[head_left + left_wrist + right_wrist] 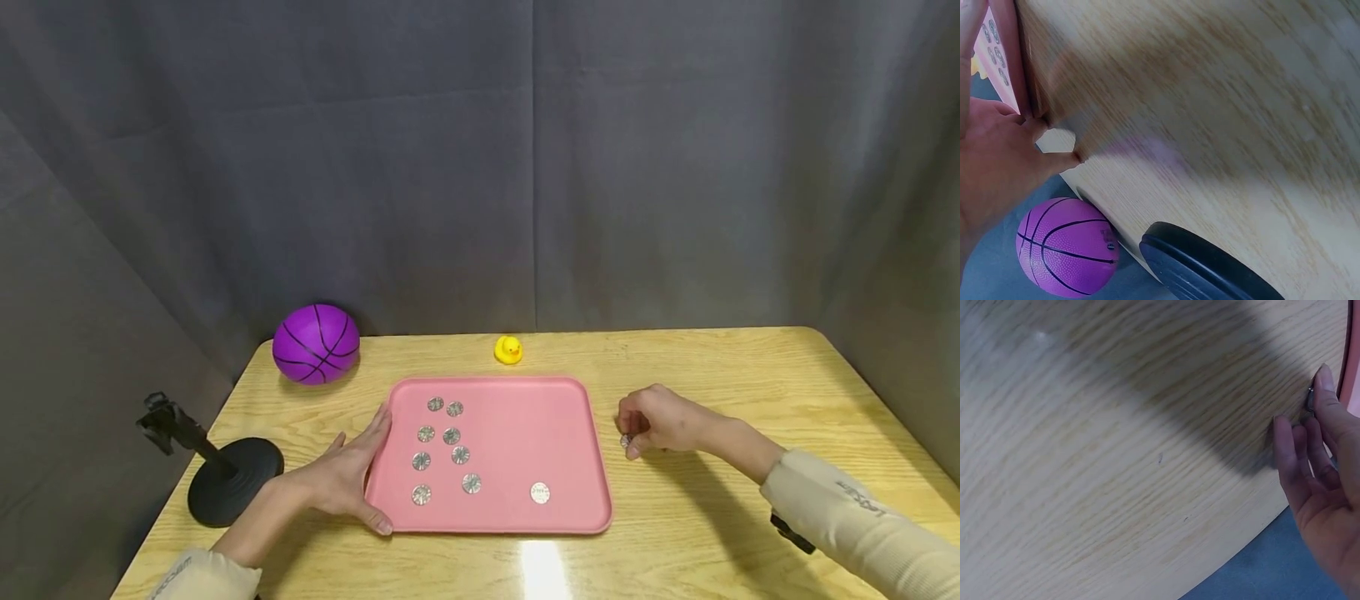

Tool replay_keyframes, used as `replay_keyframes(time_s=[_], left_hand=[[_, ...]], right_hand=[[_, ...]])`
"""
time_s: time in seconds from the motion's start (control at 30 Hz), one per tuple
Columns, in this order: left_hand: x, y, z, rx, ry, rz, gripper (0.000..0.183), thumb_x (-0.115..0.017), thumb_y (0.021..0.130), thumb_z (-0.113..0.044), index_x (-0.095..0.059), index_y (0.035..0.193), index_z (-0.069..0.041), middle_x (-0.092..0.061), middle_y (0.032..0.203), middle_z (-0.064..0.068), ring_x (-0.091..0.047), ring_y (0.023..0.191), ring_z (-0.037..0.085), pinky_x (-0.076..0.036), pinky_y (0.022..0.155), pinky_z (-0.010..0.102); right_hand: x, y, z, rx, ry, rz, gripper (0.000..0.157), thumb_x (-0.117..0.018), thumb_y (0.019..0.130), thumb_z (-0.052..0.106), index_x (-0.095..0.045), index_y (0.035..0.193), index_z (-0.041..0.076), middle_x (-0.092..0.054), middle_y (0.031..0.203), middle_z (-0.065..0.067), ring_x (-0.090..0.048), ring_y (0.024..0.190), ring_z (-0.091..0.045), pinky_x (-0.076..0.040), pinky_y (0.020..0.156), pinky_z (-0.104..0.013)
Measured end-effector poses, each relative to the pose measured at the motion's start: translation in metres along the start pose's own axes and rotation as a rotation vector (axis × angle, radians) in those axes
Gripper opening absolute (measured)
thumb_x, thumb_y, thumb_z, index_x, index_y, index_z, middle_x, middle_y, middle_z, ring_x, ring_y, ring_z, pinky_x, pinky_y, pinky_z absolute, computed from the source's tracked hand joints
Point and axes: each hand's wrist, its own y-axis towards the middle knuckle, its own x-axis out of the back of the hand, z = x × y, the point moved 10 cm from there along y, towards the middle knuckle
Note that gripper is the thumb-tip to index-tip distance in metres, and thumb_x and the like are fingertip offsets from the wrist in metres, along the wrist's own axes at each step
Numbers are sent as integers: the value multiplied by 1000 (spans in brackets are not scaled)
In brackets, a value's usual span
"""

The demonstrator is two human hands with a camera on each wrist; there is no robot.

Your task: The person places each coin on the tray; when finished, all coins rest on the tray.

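My left hand (341, 477) lies spread against the left side of a pink tray (528, 429), fingers along the rim and thumb at the near corner. Several silver coins (461, 455) lie inside the tray's left half, roughly in two columns. A paler coin (540, 492) is by itself toward the near right of the tray. Just outside the right rim, my right hand (663, 419) pinches another coin (626, 440) between thumb and fingers, low over the table. In the right wrist view that coin (1310, 399) appears edge-on beside the thumb, partly hidden.
Behind the tray sits a yellow rubber duck (508, 350). A purple ball (317, 344) with black basketball lines rests at the back left. A black stand (236, 482) with a round base is left of my left forearm. Grey curtains (420, 183) enclose the wooden table (720, 367).
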Motion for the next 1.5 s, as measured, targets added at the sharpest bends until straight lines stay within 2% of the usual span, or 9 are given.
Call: replay_keyframes(time_s=[0.17, 0.33, 0.67, 0.77, 0.87, 0.93, 1.2, 1.3, 1.5], left_hand=[[2, 2, -2, -6, -8, -10, 149, -87, 51, -62, -2, 153, 6, 4, 161, 20, -13, 146, 37, -6, 108, 70], [0, -2, -1, -3, -20, -6, 150, -87, 51, -63, -1, 153, 6, 4, 160, 21, -14, 145, 39, -5, 108, 70], [2, -1, -2, -16, -11, -15, 150, -87, 52, -62, -1, 152, 7, 3, 160, 23, -12, 145, 39, -5, 108, 71], [1, -1, -1, -10, -14, -15, 150, -87, 51, -62, -1, 153, 7, 4, 160, 22, -12, 146, 38, -5, 107, 71], [2, -1, -1, -9, -20, -20, 151, -88, 50, -62, -2, 152, 7, 5, 160, 22, -13, 145, 38, -5, 107, 72], [1, -1, -2, -9, -19, -22, 151, -88, 49, -62, -2, 153, 7, 5, 160, 22, -14, 145, 38, -6, 107, 72], [-1, 0, -1, -4, -37, -25, 150, -89, 50, -61, -2, 153, 7, 5, 160, 21, -11, 146, 37, -4, 107, 73], [-3, 1, -1, -10, -36, -21, 149, -88, 51, -62, -2, 153, 7, 5, 160, 21, -10, 146, 36, -4, 107, 72], [-2, 1, 1, 1, -46, -13, 149, -89, 51, -59, -1, 153, 5, 7, 161, 19, -8, 147, 35, -2, 108, 71]], right_hand=[[2, -4, -5, -41, -18, -29, 24, -83, 74, 15, -63, 84, 7, -62, 73, 5, -57, 64, -5, -51, 52, -22], [-2, -5, -3, -13, -25, -45, 24, -84, 74, 15, -63, 84, 8, -63, 75, 7, -58, 66, -3, -52, 57, -22], [3, -2, 2, 25, -95, -16, 24, -80, 80, 18, -58, 79, 10, -56, 67, 10, -47, 58, 0, -44, 52, -21], [13, 8, 13, 70, -104, -94, 21, -79, 81, 14, -59, 77, 9, -58, 65, 8, -45, 54, 0, -42, 48, -20], [24, 22, 26, 79, -92, -208, 15, -77, 83, 11, -63, 78, 9, -63, 65, 5, -45, 53, -1, -40, 48, -19], [25, 34, 35, 71, -61, -240, 12, -77, 84, 12, -66, 79, 9, -65, 66, 4, -45, 53, -2, -39, 48, -19], [-21, 80, 74, 114, -11, -87, 12, -81, 80, 12, -69, 77, 12, -65, 68, 10, -53, 61, 0, -48, 58, -20], [-31, 85, 75, 118, -28, -57, 12, -81, 79, 11, -69, 77, 12, -64, 68, 10, -54, 61, 1, -49, 59, -19], [-37, 86, 71, 100, -32, -73, 13, -82, 78, 11, -69, 78, 11, -64, 69, 9, -55, 63, 0, -49, 60, -19]])
